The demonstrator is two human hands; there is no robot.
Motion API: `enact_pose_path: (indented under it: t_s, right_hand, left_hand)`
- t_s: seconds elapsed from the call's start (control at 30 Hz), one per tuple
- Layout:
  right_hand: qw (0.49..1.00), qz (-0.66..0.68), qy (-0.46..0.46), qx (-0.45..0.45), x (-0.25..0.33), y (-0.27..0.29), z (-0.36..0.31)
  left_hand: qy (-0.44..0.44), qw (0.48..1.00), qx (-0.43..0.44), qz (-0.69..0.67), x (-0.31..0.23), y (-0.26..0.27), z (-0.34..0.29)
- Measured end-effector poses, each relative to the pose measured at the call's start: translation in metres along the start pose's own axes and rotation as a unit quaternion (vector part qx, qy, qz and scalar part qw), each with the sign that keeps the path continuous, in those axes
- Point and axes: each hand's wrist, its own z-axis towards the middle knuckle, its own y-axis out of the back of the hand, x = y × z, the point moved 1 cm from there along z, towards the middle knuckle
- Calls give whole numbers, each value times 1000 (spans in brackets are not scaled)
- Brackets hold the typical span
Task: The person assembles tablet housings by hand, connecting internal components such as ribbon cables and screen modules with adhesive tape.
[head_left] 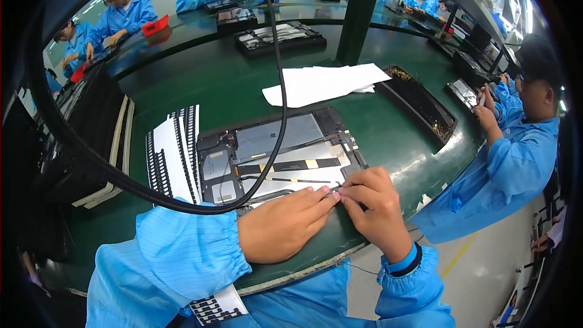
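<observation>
An opened flat electronic device (279, 136), likely a tablet or laptop part, lies on the green workbench. Silver and grey panels, dark ribbon strips and small connectors show inside its black frame. Across its near edge rests my left hand (284, 225), fingers stretched out and flat, the tips close to the near right corner. At that same corner my right hand (373, 203) pinches thumb and fingers together against the left fingertips. Whatever sits in the pinch is too small and covered to make out.
White sheets with black adhesive-like strips (173, 158) lie left of the device. Blank white paper (322, 83) and a long black tray of small bits (419, 104) are beyond. A thick black cable (281, 73) hangs across. A co-worker (516, 152) stands right.
</observation>
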Motion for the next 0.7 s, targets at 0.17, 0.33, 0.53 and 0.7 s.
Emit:
enact_pose_path:
  t_s: [0.17, 0.33, 0.53, 0.7]
  right_hand:
    - [998, -16, -54, -16, 13, 7, -13]
    - [995, -5, -83, 62, 60, -4, -45]
    - [993, -65, -69, 67, 92, -38, -34]
    - [987, -19, -156, -5, 90, -40, -41]
  left_hand:
    - [32, 989, -8, -146, 13, 18, -3]
    - [99, 992, -77, -22, 78, 51, -8]
    - [335, 939, 47, 56, 144, 43, -13]
    - [316, 928, 125, -152, 126, 62, -8]
